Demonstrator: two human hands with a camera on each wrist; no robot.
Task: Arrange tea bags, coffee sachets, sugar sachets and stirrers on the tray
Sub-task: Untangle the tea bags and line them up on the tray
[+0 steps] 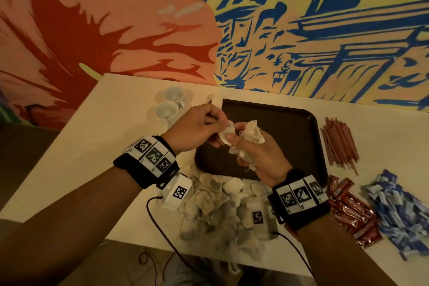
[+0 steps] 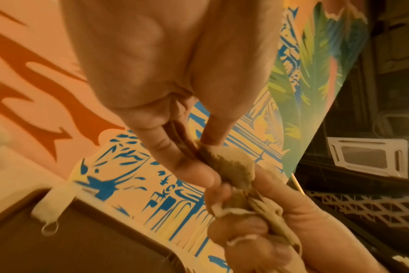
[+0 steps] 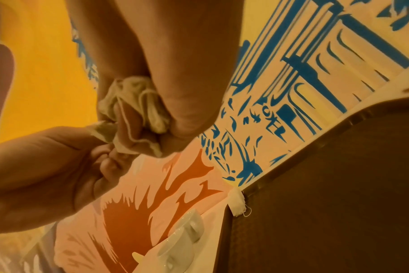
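Head view: above the brown tray (image 1: 290,123), right hand (image 1: 260,158) clutches bunched tea bags (image 1: 250,137); left hand (image 1: 197,127), at 9 o'clock, pinches one tea bag (image 1: 226,134). Left wrist view: thumb and fingers (image 2: 194,166) pinch that bag. Right wrist view: fist grips the bunch.

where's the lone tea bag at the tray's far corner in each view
Head: the tea bag lies top centre, on the tray rim's far left corner.
Left wrist: tea bag lower left, on the rim.
Right wrist: tea bag lower right of centre.
Shared landmark: the tray's corner.
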